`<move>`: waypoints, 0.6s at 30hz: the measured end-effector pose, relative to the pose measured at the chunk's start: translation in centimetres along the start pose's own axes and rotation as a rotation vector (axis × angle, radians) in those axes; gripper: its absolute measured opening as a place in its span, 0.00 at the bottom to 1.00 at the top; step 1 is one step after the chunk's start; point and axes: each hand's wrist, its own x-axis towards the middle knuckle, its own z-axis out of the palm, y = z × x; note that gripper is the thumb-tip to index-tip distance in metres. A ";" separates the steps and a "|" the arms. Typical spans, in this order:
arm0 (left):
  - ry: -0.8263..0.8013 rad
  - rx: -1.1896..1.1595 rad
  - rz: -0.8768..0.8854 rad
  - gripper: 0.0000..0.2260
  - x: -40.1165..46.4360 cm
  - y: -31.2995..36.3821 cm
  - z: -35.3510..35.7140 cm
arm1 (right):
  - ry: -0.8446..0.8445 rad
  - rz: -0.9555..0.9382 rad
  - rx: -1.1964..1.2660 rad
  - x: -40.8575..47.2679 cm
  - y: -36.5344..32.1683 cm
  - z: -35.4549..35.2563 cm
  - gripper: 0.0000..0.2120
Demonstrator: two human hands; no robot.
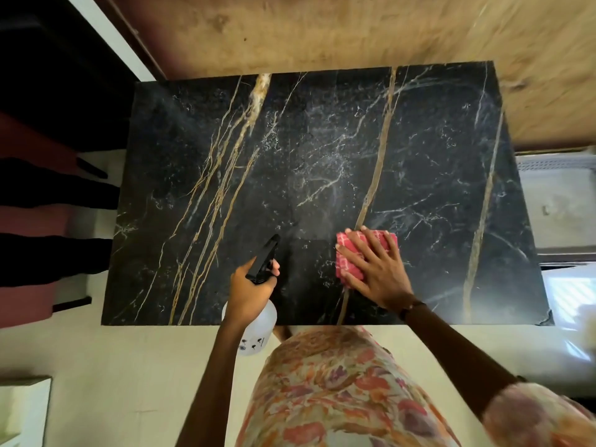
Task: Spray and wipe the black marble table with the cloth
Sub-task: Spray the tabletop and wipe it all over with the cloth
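- Wrapped round the spray bottle neck is the left hand; light plastic, easily lifted.
- Right hand is spread flat, pressing the soft cloth near the tabletop's front edge.

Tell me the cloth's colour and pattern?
Pinkish-red with a white check; the cloth shows best in the head view.

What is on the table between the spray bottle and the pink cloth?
Nothing. In the head view, only bare black marble table lies between the spray bottle in the left hand and the pink cloth under the right hand.
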 end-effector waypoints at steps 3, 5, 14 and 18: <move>0.006 0.006 -0.010 0.14 0.2 0.5 0.7 | 0.010 0.014 0.038 3.6 -3.2 -0.6 0.28; 0.007 0.006 -0.017 0.13 0.4 0.7 1.2 | 0.002 -0.113 0.044 3.9 -4.6 -0.2 0.27; 0.041 -0.041 -0.030 0.13 1.0 2.2 2.0 | -0.018 -0.341 -0.062 1.9 4.6 0.4 0.28; 0.047 -0.038 -0.022 0.12 1.4 2.7 2.0 | 0.005 -0.127 -0.025 7.9 1.5 -1.7 0.29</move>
